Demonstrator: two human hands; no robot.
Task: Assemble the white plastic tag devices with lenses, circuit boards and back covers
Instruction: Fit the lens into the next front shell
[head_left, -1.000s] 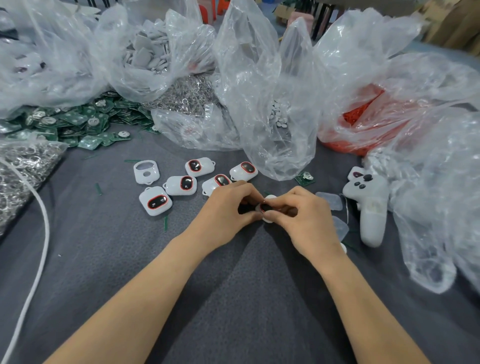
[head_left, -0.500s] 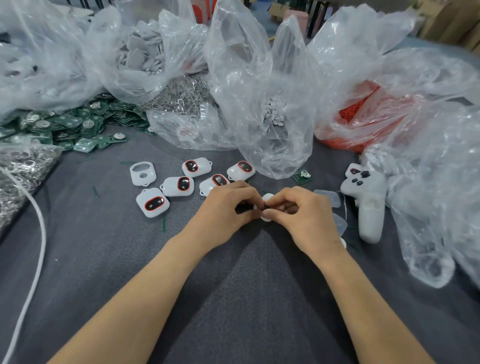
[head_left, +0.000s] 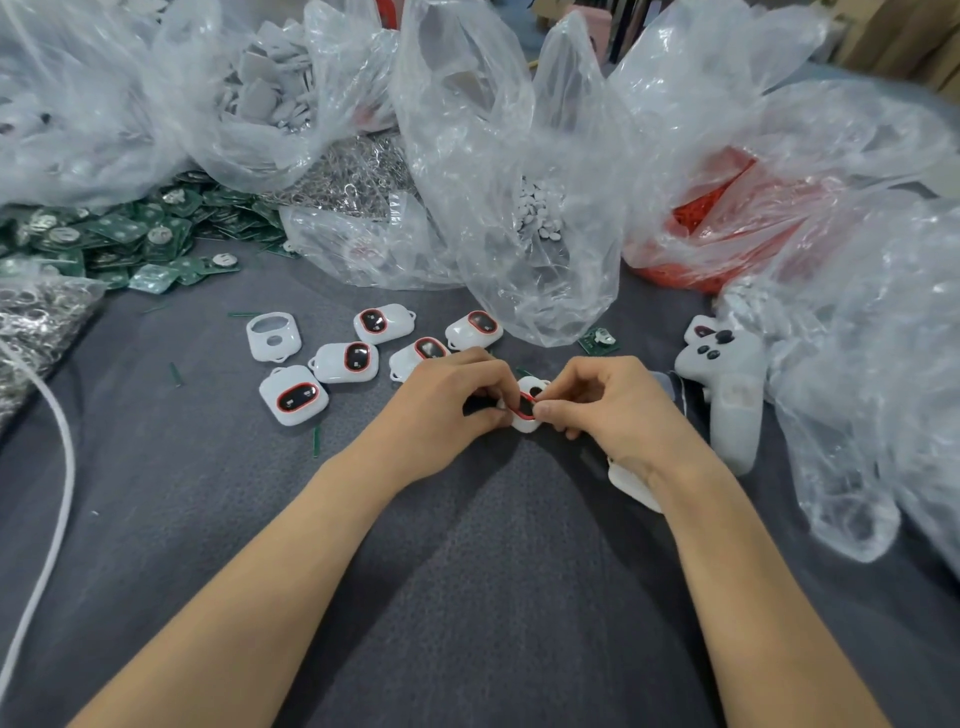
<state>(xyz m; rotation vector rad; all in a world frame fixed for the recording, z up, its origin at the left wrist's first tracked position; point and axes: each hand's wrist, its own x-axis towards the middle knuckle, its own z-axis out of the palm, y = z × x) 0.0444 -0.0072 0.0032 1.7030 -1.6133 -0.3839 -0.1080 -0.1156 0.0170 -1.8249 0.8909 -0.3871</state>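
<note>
Both grips are closed on one workpiece. The left grip (head_left: 452, 410) has its fingers curled round the left edge of the white tag shell (head_left: 527, 427). The right grip (head_left: 618, 410) pinches the red-rimmed lens (head_left: 523, 408) with thumb and forefinger where the lens meets the shell's opening.

The shell is held directly between the two grips, just above the surface (head_left: 467, 571), with neither grip nearer than the other. Its long axis runs away from the person. The lens appears tilted in the opening and not yet flush, so the next move is judged to be a press inward from the right.

A circuit board (head_left: 598, 341) lies just beyond the right grip, and finished tags (head_left: 293, 396) lie beyond and outward of the left grip.

No brand, label or writing is legible.
</note>
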